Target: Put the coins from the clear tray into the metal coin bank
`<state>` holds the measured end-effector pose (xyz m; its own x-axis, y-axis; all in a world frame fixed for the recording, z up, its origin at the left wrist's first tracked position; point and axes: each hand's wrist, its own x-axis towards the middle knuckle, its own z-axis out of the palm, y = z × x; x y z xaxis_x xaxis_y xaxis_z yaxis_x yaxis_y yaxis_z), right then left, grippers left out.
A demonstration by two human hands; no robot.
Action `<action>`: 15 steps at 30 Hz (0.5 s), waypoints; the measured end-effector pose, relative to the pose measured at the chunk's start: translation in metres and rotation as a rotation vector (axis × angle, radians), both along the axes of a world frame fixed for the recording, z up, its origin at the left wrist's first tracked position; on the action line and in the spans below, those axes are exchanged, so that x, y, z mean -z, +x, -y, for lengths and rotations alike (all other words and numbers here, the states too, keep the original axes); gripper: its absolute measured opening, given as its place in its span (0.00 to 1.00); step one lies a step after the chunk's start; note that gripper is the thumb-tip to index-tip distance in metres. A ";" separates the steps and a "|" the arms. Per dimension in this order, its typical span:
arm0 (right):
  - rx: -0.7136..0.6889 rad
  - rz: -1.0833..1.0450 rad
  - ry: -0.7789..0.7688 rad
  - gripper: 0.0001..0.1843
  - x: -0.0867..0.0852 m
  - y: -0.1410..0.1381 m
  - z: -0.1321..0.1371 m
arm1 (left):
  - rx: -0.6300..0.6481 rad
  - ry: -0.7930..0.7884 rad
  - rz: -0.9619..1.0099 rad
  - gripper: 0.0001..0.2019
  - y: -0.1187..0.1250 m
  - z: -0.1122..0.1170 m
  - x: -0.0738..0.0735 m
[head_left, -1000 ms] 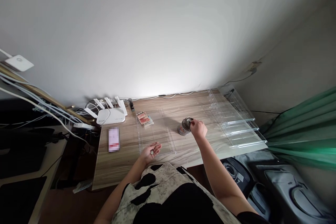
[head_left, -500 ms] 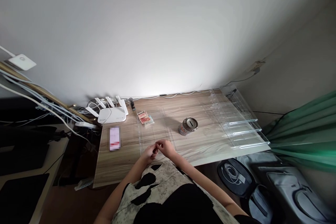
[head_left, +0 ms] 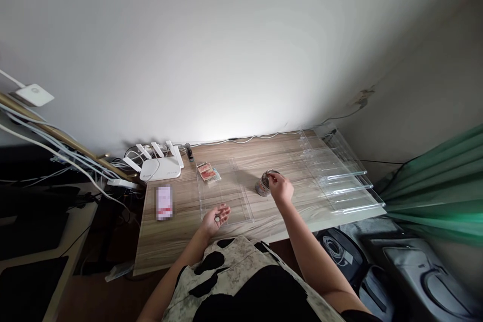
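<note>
My left hand [head_left: 213, 220] is palm up above the near end of a clear acrylic tray [head_left: 245, 204], fingers loosely spread. On its palm lies what looks like a small round coin [head_left: 217, 219]. My right hand [head_left: 282, 190] is over the lid of a round metal coin bank can [head_left: 261, 187], its fingertips pinched together and pointing down at the top. Whatever is between those fingers is too small to make out, and the hand covers most of the lid. Farther back on the tray lie several colourful banknotes [head_left: 206, 171].
A white router [head_left: 160, 168] with raised antennas and a small dark bottle [head_left: 189, 153] stand at the back left. Nearer is a blurred-out phone-like object [head_left: 164, 203]. Stacked clear acrylic trays [head_left: 339, 176] occupy the table's right end. Bags [head_left: 418, 271] are below on the right.
My hands were together at the tray's near edge; now they are apart. My right hand has moved right to the can's lid. My left hand has opened palm up, showing the coin.
</note>
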<state>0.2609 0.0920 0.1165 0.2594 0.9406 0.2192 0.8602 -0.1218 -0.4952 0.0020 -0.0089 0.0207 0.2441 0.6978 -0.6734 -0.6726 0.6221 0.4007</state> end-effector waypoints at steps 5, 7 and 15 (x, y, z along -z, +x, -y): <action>0.087 0.193 -0.130 0.12 0.009 0.029 -0.011 | -0.012 0.076 0.018 0.12 -0.002 0.004 0.006; 0.094 0.215 -0.180 0.11 0.013 0.030 -0.012 | -0.010 0.089 0.024 0.12 -0.003 0.007 0.008; -0.274 0.116 -0.061 0.15 0.011 -0.024 0.019 | -0.001 0.068 0.044 0.13 0.000 0.006 -0.004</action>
